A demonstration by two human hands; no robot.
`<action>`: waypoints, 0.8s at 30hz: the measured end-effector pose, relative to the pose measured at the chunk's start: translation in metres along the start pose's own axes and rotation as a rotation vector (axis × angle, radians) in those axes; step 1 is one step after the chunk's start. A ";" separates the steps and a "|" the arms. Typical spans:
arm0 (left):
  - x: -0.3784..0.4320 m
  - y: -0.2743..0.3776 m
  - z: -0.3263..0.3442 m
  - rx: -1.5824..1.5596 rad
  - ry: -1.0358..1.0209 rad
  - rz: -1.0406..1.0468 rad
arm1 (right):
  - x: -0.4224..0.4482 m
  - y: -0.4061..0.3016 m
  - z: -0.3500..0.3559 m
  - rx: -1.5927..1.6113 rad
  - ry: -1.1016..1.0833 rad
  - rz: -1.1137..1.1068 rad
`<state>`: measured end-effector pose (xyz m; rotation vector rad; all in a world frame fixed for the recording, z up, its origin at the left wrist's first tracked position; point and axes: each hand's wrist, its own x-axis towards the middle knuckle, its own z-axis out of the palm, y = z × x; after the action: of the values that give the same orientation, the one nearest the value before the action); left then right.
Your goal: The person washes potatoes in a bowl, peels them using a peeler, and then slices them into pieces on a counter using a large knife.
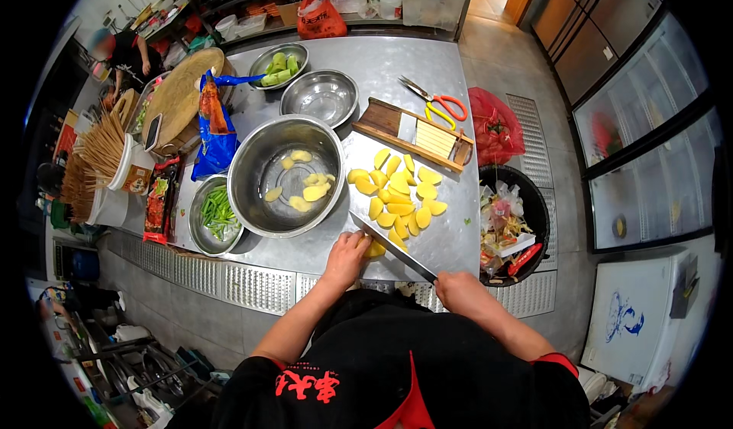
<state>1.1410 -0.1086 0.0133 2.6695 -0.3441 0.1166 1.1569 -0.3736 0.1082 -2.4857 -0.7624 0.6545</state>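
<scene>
My right hand (465,294) is closed on the handle of a kitchen knife (395,247), whose blade slants up and left over the steel table (412,57). Beside the blade, my left hand (347,257) rests its fingers on a piece of potato (375,250) near the table's front edge. Cut potato pieces (401,191) lie in a loose heap just beyond the knife. Up and left of my left hand stands a large steel bowl (236,200) with several thin potato slices (315,191) inside. A wooden slicer board (412,134) lies behind the heap.
Scissors (438,104) lie behind the slicer. At left are a bowl of cut green vegetables (216,214), a blue bag (215,151) and a round wooden chopping block (186,94). An empty steel bowl (319,97) stands farther back. A waste bin (515,228) is at right. Another person (131,57) is far left.
</scene>
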 end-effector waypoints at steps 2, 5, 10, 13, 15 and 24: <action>0.002 0.001 0.001 0.011 0.021 0.012 | 0.011 0.002 0.009 -0.030 -0.038 0.014; 0.005 0.010 -0.005 -0.025 0.008 -0.043 | 0.028 0.007 0.036 0.012 0.049 -0.018; 0.001 0.010 -0.006 -0.119 -0.124 -0.068 | 0.038 0.009 0.041 0.097 0.102 0.044; -0.005 0.005 -0.003 -0.130 0.010 -0.007 | 0.033 0.005 0.018 0.115 0.073 0.063; -0.002 0.005 -0.004 -0.114 0.015 -0.014 | 0.024 -0.002 -0.001 0.113 0.029 0.033; -0.001 0.005 -0.007 -0.070 0.000 0.034 | 0.017 0.004 0.019 0.007 -0.023 -0.015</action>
<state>1.1390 -0.1099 0.0212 2.5949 -0.3863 0.1130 1.1601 -0.3607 0.0861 -2.4675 -0.7853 0.6808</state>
